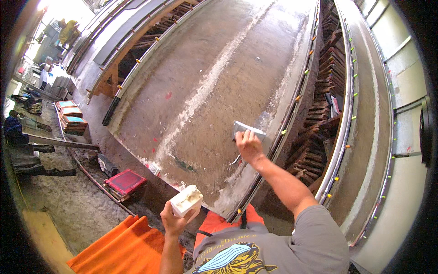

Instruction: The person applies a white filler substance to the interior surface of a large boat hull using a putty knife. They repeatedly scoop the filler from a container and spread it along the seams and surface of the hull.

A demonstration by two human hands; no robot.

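My left hand (174, 221) is wrapped round a white box-shaped tub (183, 204), held up beside the near end of a long table. Cream-coloured stuff lies on top of the tub. My right hand (249, 145) reaches out over the table's right half and grips a flat, wide grey scraper (249, 130). Its blade is at the brown, worn table top (219, 105); whether it touches is hard to tell. Whitish streaks run along the table lengthwise, and a dark greenish patch (183, 164) lies near its close end.
A second long table (365, 100) runs on the right, with stacked wooden frames (319, 123) beneath it. Coloured pegs line the table rails. On the left floor lie a red framed screen (125, 182), stacked frames (72, 116) and an orange cloth (123, 246).
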